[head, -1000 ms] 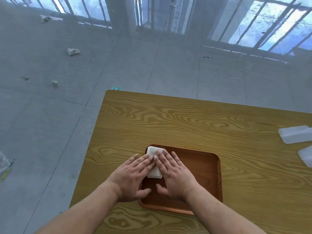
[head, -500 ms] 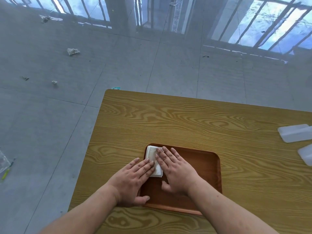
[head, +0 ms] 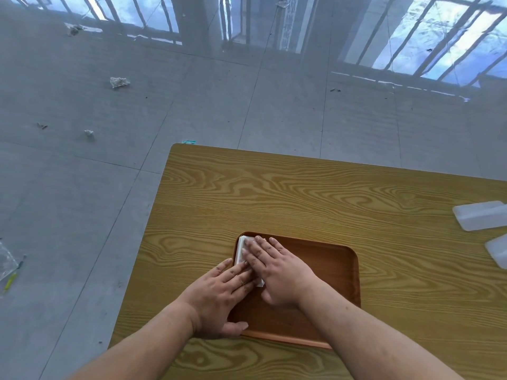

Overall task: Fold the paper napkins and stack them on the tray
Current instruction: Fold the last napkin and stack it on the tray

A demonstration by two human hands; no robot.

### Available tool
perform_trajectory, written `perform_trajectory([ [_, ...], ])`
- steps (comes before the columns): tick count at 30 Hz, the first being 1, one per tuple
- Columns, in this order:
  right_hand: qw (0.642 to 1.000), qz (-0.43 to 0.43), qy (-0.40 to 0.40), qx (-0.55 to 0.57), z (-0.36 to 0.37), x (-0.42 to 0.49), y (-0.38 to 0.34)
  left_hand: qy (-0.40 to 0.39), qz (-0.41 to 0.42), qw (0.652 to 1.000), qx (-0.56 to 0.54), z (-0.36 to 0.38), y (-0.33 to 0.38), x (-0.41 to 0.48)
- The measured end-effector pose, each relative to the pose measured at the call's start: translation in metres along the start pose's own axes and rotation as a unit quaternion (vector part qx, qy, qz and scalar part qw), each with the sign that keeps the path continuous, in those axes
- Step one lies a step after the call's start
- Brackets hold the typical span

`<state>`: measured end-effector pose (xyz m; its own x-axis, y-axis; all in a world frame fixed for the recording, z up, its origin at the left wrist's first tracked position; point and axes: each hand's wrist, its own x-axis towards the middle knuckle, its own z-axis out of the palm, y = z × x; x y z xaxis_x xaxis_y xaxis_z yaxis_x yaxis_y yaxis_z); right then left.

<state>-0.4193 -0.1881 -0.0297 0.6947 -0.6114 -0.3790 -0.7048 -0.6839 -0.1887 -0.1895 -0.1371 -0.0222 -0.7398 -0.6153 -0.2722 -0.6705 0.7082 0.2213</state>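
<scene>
Pressing the folded napkin stack flat in the tray's far-left corner

The right hand lies spread, palm down, over the napkins, which sit under its fingers inside the tray; the left hand lies flat beside it, fingertips touching the stack's near edge. Best to press evenly, squaring the edges against the rim without creasing the soft paper.
</scene>
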Motion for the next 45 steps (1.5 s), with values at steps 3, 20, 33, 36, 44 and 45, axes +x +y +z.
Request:
perform_trajectory([
  [3,1.000,0.004,-0.005,-0.012,0.003,0.001,0.001,-0.006,-0.002,1.000,-0.001,0.004,0.000,0.000],
  [20,1.000,0.007,-0.011,-0.010,0.006,0.000,0.000,0.006,-0.024,1.000,-0.002,0.009,0.004,-0.004],
  [33,0.999,0.012,0.035,0.006,0.002,-0.011,0.001,0.016,-0.028,0.999,0.000,0.012,0.011,-0.002],
  [36,0.997,0.023,0.063,0.027,0.004,-0.025,0.004,0.047,-0.010,0.999,-0.012,0.008,0.007,-0.002],
  [44,0.992,0.095,0.071,0.045,0.011,-0.026,-0.005,0.052,-0.207,0.976,-0.046,-0.011,-0.005,0.026],
  [45,0.992,0.104,0.063,0.043,0.013,-0.024,-0.006,0.026,-0.216,0.975,-0.035,-0.009,-0.008,0.029],
])
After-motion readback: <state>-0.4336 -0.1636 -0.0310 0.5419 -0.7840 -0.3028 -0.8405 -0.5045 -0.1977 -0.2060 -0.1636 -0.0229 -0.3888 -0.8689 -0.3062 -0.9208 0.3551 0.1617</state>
